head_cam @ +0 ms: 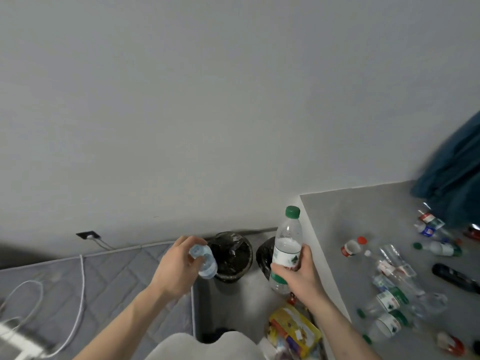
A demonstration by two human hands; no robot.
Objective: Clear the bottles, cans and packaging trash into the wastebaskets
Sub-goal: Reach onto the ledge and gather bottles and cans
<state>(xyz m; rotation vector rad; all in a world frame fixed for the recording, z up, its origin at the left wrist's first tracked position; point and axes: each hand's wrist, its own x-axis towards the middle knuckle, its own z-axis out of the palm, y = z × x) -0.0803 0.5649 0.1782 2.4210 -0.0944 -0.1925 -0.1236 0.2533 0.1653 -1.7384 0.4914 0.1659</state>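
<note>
My left hand (175,266) grips a small clear bottle (204,261) with a pale blue label, tilted over the left rim of a wastebasket (231,255) lined with a black bag. My right hand (298,274) holds a taller clear bottle (287,245) upright by its lower half; it has a green cap and a green-and-white label. Behind that bottle, a second black-lined wastebasket (263,254) shows only in part. Several more empty bottles (389,302) and loose caps lie scattered on the grey table (337,216) at the right.
A grey quilted mattress (104,289) with white cables (78,307) fills the lower left. A yellow snack package (293,331) lies on the floor near my knees. A dark remote (454,278) and blue cloth (454,178) rest on the table. A wall socket (88,234) sits low on the wall.
</note>
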